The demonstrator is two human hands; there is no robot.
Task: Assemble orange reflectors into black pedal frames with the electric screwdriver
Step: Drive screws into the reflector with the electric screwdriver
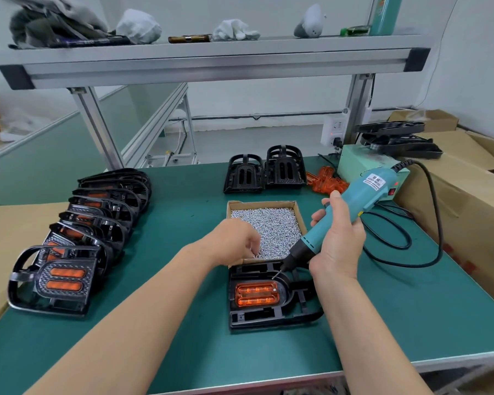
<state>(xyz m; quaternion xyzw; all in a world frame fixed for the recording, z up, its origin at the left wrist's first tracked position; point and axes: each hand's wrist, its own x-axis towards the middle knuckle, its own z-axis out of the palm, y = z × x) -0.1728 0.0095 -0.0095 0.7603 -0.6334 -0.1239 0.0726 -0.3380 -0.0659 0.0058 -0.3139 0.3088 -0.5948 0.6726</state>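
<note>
Centre of the frame, low: the black pedal frame (268, 317) lies flat on the green table (183, 323), with the orange reflector (255, 295) seated in its middle. My right hand (340, 240) is wrapped firmly round the electric screwdriver (354, 201), whose bit angles down at the reflector's upper right corner. My left hand (234, 240) dips into the cardboard box (264, 203) of screws (271, 226) just above the frame, fingers curled down; whether they have pinched one I cannot tell. The frame looks stiff and light, likely to slide under the driver, so I'd brace it by its outer rim. The reflector looks brittle: keep pressure off it. The screws are tiny and slippery: fingertips only.
</note>
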